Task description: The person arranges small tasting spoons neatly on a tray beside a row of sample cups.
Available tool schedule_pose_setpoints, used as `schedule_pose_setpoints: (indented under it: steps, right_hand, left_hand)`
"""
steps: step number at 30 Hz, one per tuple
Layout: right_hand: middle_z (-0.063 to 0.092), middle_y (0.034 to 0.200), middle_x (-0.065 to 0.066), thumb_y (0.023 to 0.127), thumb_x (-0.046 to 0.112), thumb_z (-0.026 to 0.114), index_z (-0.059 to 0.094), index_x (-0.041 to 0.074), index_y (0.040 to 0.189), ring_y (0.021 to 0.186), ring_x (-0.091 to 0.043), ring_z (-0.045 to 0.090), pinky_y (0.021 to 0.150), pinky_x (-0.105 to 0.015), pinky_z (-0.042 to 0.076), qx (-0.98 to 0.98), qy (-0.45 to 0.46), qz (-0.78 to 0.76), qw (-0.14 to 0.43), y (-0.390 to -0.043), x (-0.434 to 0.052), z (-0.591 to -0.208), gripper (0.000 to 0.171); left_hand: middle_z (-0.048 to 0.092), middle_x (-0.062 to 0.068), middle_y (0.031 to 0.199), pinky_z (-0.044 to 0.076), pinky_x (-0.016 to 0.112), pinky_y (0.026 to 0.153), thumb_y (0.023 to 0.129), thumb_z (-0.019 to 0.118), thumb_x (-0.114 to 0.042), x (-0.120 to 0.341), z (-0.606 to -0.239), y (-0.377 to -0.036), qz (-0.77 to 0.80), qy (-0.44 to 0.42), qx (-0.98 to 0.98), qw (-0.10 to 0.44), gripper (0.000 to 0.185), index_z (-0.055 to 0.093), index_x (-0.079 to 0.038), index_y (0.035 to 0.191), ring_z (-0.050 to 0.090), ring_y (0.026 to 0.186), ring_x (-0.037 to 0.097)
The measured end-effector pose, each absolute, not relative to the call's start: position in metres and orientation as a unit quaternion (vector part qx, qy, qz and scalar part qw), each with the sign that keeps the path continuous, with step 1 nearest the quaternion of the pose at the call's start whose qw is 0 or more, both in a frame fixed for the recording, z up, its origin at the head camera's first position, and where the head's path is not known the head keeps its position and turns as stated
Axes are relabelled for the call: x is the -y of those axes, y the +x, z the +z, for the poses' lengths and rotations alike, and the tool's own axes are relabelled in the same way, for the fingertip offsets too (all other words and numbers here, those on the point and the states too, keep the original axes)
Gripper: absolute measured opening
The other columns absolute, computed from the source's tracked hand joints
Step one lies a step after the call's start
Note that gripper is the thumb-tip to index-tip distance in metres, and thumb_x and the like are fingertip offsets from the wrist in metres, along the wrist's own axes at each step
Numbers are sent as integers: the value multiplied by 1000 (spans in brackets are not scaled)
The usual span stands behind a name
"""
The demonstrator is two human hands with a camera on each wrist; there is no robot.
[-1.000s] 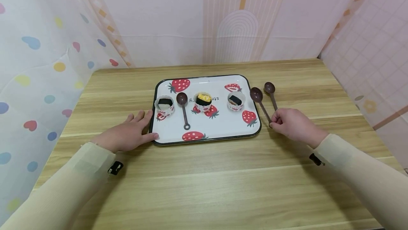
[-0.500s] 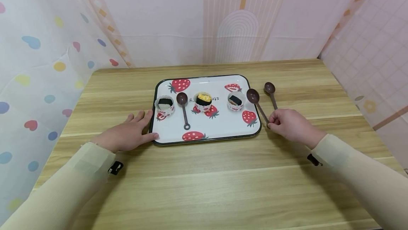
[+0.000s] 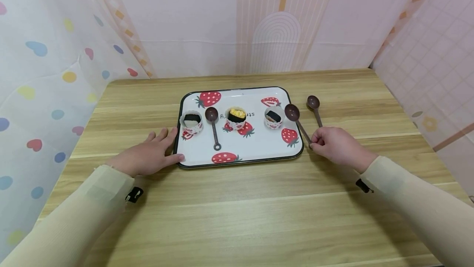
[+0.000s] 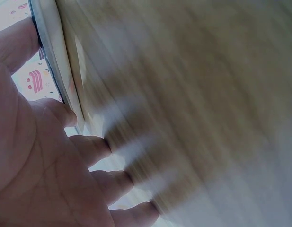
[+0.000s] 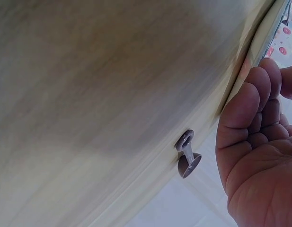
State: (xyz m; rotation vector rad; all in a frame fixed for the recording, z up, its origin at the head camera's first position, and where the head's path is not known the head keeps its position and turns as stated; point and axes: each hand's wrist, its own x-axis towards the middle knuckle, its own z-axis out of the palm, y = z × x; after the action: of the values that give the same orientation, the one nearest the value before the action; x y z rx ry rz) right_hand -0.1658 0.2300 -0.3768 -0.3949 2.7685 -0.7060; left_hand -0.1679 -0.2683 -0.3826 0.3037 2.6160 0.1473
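Observation:
My right hand (image 3: 338,145) pinches the handle end of a brown measuring spoon (image 3: 292,112), whose bowl lies over the tray's right rim. My left hand (image 3: 148,156) rests at the left end of the white strawberry-print tray (image 3: 259,147), thumb on the rim and fingers spread. On the tray, a second brown measuring spoon (image 3: 212,114) lies between a left paper cup with rice and seaweed sushi (image 3: 191,122) and a middle cup with yellow-topped sushi (image 3: 236,118). A third cup with sushi (image 3: 274,118) sits near the held spoon's bowl.
Another brown measuring spoon (image 3: 313,103) lies on the wooden table (image 3: 237,217) right of the tray; in the right wrist view this loose spoon (image 5: 187,153) lies beyond the hand. Patterned cloth (image 3: 200,24) hangs behind and at both sides of the table.
My right hand has shifted slightly left with its spoon, whose bowl has moved left over the tray's right rim. My left hand has not moved.

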Motion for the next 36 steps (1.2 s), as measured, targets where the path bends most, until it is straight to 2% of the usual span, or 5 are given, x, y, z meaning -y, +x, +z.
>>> schedule_pose_setpoints:
  steps: [23,36]
  right_hand:
    - [69,82,-5,99,11,69,70,3,98,71,-16,56,61,-29,47,-952,-119,-241,145,-164,-226,-377,9]
    - [70,82,-5,98,10,69,70,3,96,71,-16,57,62,-29,47,-952,-128,-243,136,-163,-225,-378,7]
  left_hand:
    - [7,36,172,30,80,114,96,42,-83,269,-384,-167,54,112,-962,242,113,4,-8,170,7,151,69]
    - [7,36,171,29,80,113,96,41,-83,268,-382,-167,51,111,-963,241,112,4,-8,170,7,151,69]
